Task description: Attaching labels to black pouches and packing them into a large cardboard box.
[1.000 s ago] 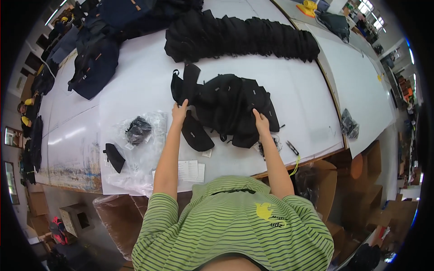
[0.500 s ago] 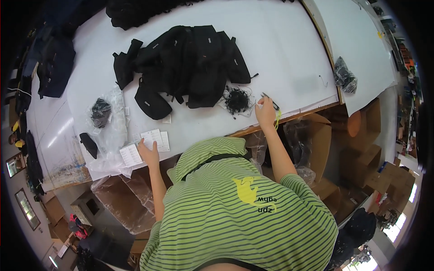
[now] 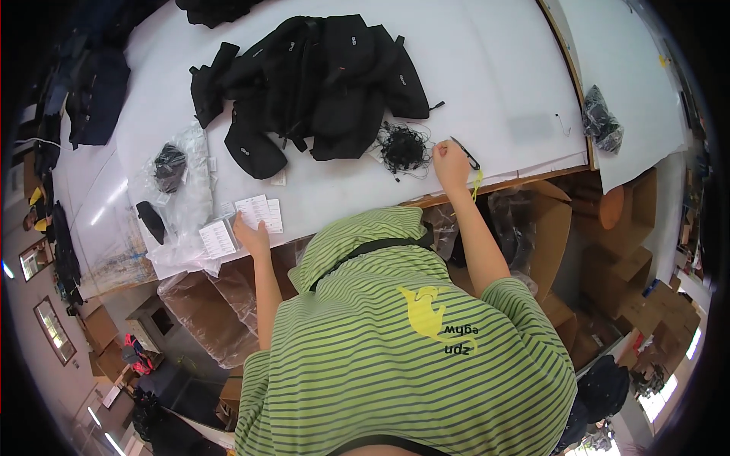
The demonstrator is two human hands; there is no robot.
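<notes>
My left hand (image 3: 252, 234) rests at the table's near edge, thumb and forefinger apart on white printed cards (image 3: 261, 211). Another small stack of white cards (image 3: 218, 239) lies just left of it. My right hand (image 3: 452, 166) has its fingertips pinched together beside a tangle of black strings (image 3: 404, 147). Thin strands reach toward those fingertips, so a black string seems to be in them. Close by the right hand lies a slim dark pointed tool (image 3: 467, 154), partly hidden, with a yellow-green cord (image 3: 477, 185). Beyond lies a pile of black fabric items (image 3: 319, 91) with small white marks.
Clear plastic bags (image 3: 194, 171) and a small black pouch (image 3: 150, 222) lie at the left. A wrapped dark bundle (image 3: 602, 121) sits on the adjoining table at right. Under the table edge stand cardboard boxes (image 3: 549, 243) and a plastic-lined carton (image 3: 205, 315).
My right hand has moved slightly toward the string tangle, and its fingertips have come together. My left hand stays on the cards. The whole view has shifted a little.
</notes>
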